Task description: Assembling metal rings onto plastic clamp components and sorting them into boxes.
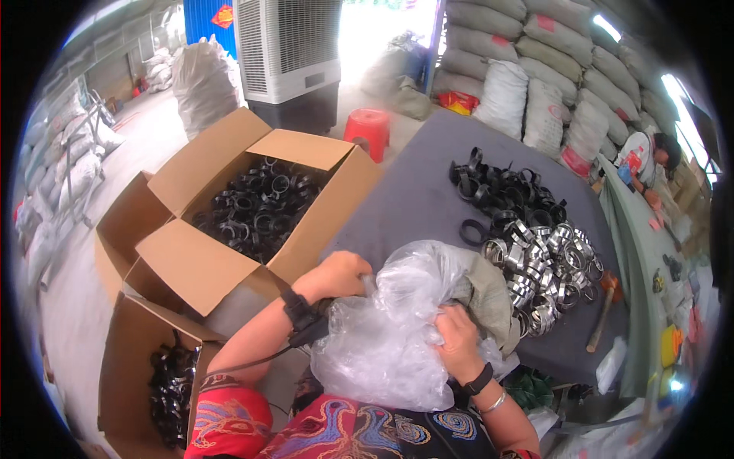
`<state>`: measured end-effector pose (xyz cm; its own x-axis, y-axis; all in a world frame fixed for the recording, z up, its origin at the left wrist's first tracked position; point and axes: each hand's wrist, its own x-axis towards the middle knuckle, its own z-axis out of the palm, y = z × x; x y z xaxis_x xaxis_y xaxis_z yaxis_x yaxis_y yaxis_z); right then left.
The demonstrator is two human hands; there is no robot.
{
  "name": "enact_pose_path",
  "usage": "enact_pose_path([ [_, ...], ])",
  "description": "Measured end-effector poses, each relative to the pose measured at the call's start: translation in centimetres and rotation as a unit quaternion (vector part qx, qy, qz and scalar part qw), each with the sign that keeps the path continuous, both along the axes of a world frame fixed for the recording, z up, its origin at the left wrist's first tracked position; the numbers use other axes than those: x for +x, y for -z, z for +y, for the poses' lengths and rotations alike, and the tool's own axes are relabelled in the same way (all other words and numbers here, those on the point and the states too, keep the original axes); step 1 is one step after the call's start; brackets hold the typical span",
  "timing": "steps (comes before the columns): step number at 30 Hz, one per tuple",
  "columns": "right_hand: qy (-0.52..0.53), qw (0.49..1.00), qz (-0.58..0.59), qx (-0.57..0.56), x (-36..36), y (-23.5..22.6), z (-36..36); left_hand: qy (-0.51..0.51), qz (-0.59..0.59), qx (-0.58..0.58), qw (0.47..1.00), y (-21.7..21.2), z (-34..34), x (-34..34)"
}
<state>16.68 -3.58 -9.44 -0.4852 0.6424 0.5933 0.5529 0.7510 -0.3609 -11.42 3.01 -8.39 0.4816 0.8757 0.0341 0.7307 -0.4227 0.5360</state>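
Note:
A crumpled clear plastic bag [390,344] bunches up in front of my body at the near edge of the table. My left hand [334,277] is closed, its fingers pinching the bag's left side. On the other side, my right hand [459,342] grips the bag with curled fingers. Just behind my right hand lies a folded grey-green woven sack [493,294], partly covered by the plastic. Beyond it, a heap of shiny silver metal rings [539,268] rests on the grey-covered table [405,183], touching a pile of black rings [508,187].
An open cardboard box [306,245] full of black rings stands left of the table. A second box [122,367] holds dark rings nearer me. A wooden-handled hammer [602,317] lies at the right. Behind are a red stool [367,131], an air cooler [287,53] and stacked sacks [562,38]; a person [650,157] works far right.

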Motion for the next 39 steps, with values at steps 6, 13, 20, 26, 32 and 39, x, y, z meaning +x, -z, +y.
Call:
enact_pose_path([
  [6,-0.039,0.979,-0.187,0.069,-1.7,-0.8,-0.2,-0.113,-0.293,-0.042,0.949,-6.8,-2.9,-0.1],
  [13,0.024,0.995,0.075,0.069,0.7,5.0,4.3,0.18,-0.18,0.076,0.964,-8.1,-10.3,1.4],
  [20,0.035,0.959,0.245,-0.135,1.0,2.4,1.4,0.155,-0.191,-0.207,0.947,-4.8,-9.7,-4.2],
  [26,0.015,0.965,0.239,-0.109,1.8,1.9,0.3,-0.07,-0.124,-0.057,0.988,-4.8,-6.7,-2.7],
  [32,0.002,0.969,0.233,-0.076,3.2,0.5,-1.4,0.034,0.031,0.046,0.998,-3.3,-3.8,2.3],
  [39,-0.182,0.964,0.002,-0.192,0.8,-2.2,-1.9,-0.116,-0.29,-0.012,0.95,-2.5,-0.5,2.4],
])
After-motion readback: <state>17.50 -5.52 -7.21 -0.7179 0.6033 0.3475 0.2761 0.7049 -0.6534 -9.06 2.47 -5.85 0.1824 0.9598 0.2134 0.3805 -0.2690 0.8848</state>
